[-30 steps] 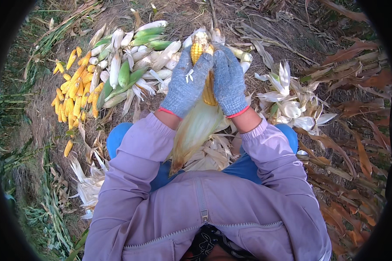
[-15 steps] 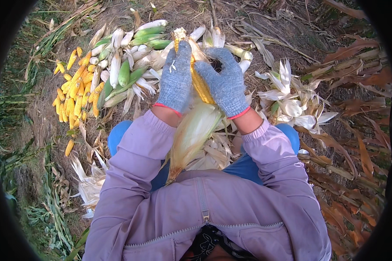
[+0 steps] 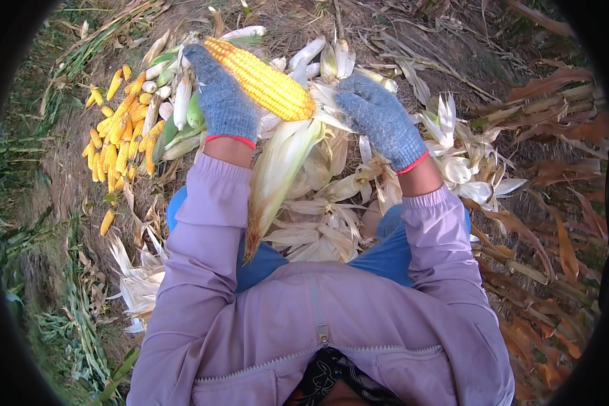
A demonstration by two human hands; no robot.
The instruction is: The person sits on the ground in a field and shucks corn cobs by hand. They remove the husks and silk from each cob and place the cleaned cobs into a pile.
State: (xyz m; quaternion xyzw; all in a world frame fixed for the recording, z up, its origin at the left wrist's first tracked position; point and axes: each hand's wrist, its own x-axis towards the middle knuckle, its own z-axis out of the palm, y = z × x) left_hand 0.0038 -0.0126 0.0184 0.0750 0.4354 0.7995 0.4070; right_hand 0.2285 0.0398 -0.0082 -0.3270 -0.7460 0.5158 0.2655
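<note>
At upper centre, the left hand [image 3: 224,98] grips the bare cob [image 3: 262,80]; the right hand [image 3: 380,118] appears closed on husk [image 3: 284,159] at its lower end. Steadying the cob firmly should help the husk tear cleanly.

A cornfield [image 3: 413,40]; dry stalks [image 3: 521,265] at right; straw-strewn soil [image 3: 64,166] (green leaves [image 3: 81,338] at left); heaped yellow cobs [image 3: 120,139]

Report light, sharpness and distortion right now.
Head view: daylight, the corn cob bright yellow; head view: its kernels read clearly, while green plants near the left rim look softer; head view: a curved black border cuts off the corners.
</note>
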